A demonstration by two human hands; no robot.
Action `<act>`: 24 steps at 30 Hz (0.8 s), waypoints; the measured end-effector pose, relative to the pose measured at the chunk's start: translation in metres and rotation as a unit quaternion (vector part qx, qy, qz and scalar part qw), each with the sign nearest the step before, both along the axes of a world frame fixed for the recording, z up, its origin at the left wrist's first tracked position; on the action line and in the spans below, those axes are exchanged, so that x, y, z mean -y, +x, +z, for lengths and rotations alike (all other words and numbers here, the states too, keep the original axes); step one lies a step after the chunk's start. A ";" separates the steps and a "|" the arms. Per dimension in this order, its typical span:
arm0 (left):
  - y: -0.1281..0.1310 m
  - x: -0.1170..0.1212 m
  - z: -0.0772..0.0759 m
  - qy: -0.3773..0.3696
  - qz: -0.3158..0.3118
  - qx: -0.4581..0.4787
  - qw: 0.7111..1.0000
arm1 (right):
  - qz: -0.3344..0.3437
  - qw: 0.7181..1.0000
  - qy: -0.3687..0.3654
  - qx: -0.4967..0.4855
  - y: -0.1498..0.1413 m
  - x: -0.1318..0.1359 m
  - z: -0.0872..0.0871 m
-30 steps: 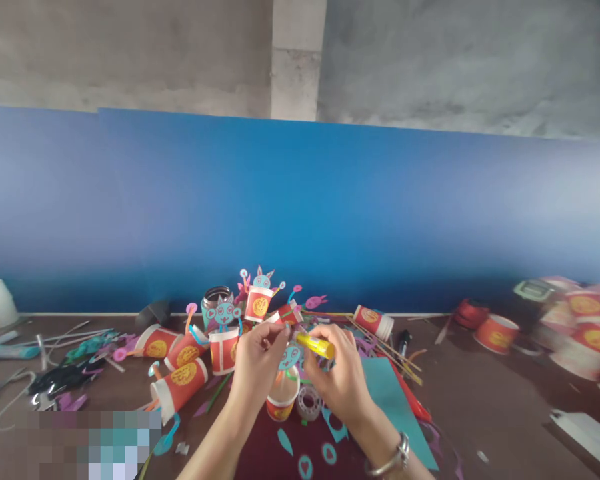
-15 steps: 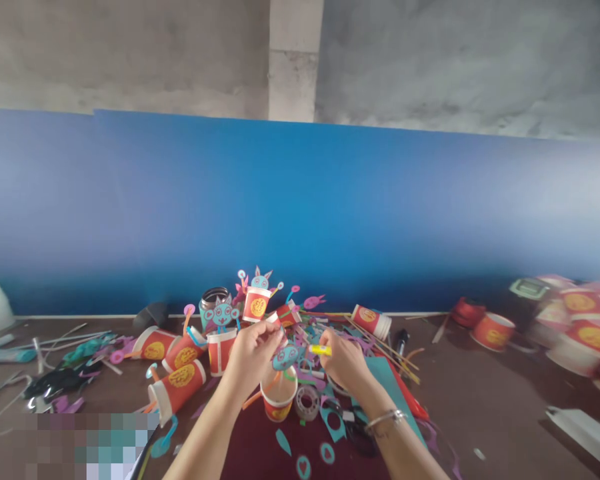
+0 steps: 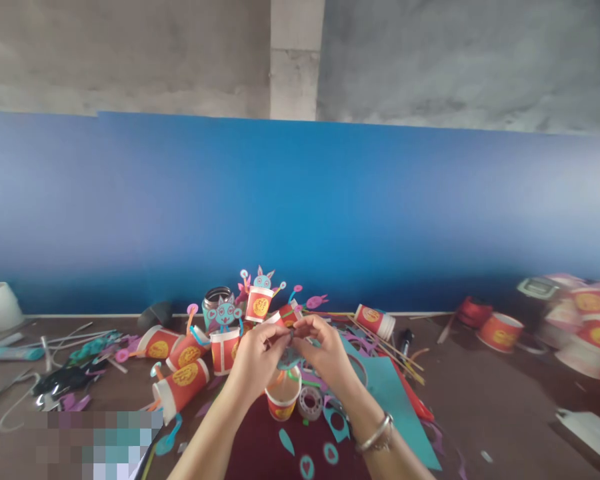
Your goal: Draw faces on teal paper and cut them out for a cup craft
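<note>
My left hand (image 3: 261,353) and my right hand (image 3: 325,351) meet above a red paper cup (image 3: 281,408), fingertips pinched close together. What lies between them is too small and hidden to name. Just below the fingers, partly covered, shows a teal paper face (image 3: 289,360) over the cup's mouth. A tape roll (image 3: 311,403) stands to the cup's right. On the dark red mat in front lie a teal leaf-shaped piece (image 3: 287,441) and two small ovals, one a heart-marked oval (image 3: 307,467). Left of my hands stands a cup figure with a teal cat face (image 3: 225,320).
Decorated cups (image 3: 180,387) lie on their sides at left. Another cup figure (image 3: 259,303) sits at the back. A teal sheet (image 3: 395,400) lies right of my right hand, near thin sticks (image 3: 400,357). A cup (image 3: 500,332) and a cup pile (image 3: 593,327) are further right.
The yellow glue stick has left my right hand and is out of sight. My right hand drew away, then returned to my left, and both now pinch together above the cup.
</note>
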State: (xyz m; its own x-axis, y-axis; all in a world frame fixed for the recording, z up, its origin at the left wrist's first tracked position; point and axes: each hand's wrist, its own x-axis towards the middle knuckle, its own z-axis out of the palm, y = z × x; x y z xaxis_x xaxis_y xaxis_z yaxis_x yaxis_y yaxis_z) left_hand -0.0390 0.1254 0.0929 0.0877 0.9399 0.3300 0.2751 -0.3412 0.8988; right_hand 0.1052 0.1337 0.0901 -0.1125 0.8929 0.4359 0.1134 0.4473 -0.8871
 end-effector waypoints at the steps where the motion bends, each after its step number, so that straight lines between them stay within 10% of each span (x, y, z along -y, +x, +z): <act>1: -0.001 0.001 0.001 0.003 0.001 0.000 1.000 | 0.004 1.000 0.000 -0.004 -0.002 -0.001 -0.001; 24: -0.014 0.002 -0.002 -0.066 -0.041 -0.048 0.996 | 0.026 0.997 -0.018 0.069 0.000 -0.002 -0.003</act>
